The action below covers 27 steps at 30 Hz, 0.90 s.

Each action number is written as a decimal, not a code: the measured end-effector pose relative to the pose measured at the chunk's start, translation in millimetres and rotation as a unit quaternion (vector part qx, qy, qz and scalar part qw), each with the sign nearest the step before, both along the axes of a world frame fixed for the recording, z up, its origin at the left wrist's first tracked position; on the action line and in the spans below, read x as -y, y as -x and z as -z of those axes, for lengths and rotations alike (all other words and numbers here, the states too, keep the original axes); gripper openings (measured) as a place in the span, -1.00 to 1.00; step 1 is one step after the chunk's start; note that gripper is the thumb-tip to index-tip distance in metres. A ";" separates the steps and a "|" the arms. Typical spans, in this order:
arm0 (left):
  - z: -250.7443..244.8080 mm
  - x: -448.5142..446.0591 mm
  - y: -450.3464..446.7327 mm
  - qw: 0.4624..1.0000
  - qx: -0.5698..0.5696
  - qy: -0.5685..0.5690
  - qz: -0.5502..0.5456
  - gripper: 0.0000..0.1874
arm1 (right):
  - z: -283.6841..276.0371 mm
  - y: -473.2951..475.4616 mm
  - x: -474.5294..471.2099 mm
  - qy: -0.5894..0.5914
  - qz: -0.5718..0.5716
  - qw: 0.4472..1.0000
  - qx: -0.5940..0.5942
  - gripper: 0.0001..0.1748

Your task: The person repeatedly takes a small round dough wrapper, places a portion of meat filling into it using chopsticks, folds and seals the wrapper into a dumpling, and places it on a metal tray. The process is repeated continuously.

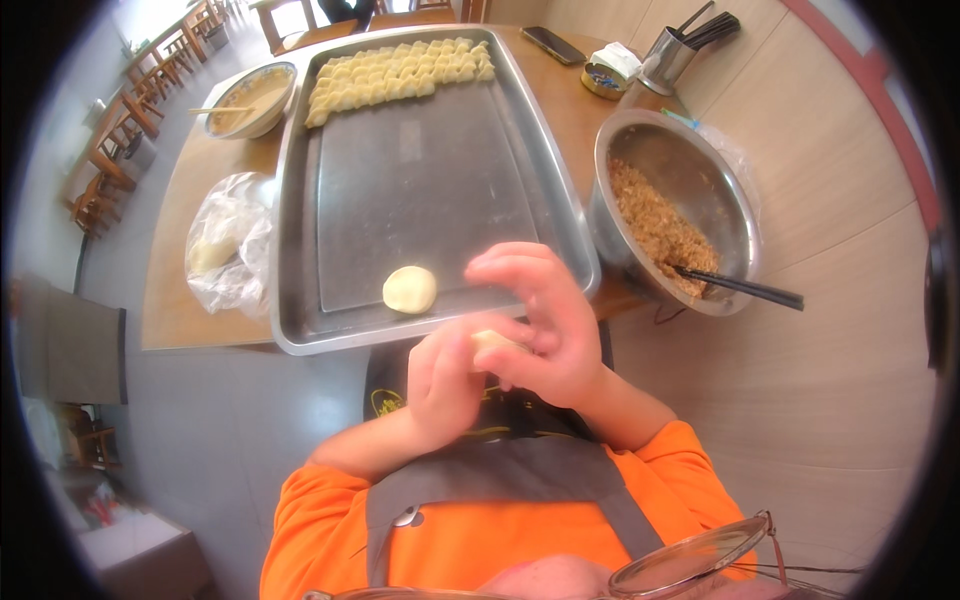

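My left hand (452,375) and my right hand (551,330) meet in front of the tray's near edge, with a small piece of pale dough (496,343) between their fingers. Fingers cover much of that piece. On the metal tray (427,187), just beyond my hands, lies a round flat piece of dough (410,289). Rows of folded dumplings (397,73) fill the tray's far end. To the right stands a steel bowl (724,180) of minced filling (660,221), with black chopsticks (750,288) resting in it.
A patterned bowl (255,127) with chopsticks across it stands left of the tray, and below it a plastic bag (232,259) holds dough. A phone (553,45), a round tin (604,81) and a steel utensil holder (666,61) stand at the back right. A wall runs along the right.
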<state>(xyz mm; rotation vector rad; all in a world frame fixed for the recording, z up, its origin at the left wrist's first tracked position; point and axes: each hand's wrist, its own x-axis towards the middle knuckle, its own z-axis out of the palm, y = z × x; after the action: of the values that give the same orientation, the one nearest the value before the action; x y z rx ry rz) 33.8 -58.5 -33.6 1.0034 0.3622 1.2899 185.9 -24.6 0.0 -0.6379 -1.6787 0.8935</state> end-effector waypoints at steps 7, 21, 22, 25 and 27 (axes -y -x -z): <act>-14.1 -10.1 1.6 0.993 -0.001 -0.031 0.116 -0.50 | -4.1 2.1 -14.0 -0.001 -0.144 0.989 -0.035 -0.62; -3.3 -3.3 5.3 0.957 -0.253 -0.140 -0.021 -0.47 | 12.9 39.8 -3.9 -0.113 -0.078 0.980 -0.143 -0.71; -4.0 -3.7 3.5 0.958 -0.248 -0.143 -0.016 -0.47 | 12.8 43.1 -2.0 -0.121 -0.064 0.979 -0.149 -0.72; -2.0 -2.7 1.2 0.960 -0.239 -0.146 -0.004 -0.47 | 12.4 48.6 1.7 -0.139 -0.038 0.978 -0.151 -0.72; -1.6 -2.5 -0.5 0.961 -0.234 -0.150 0.003 -0.47 | 11.3 46.5 0.6 -0.147 -0.044 0.979 -0.134 -0.71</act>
<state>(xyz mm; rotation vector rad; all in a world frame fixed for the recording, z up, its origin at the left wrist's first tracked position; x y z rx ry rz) 34.3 -55.9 -31.9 1.5748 0.5318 1.1113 139.4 -25.2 -11.3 -0.2325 -1.5620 0.7354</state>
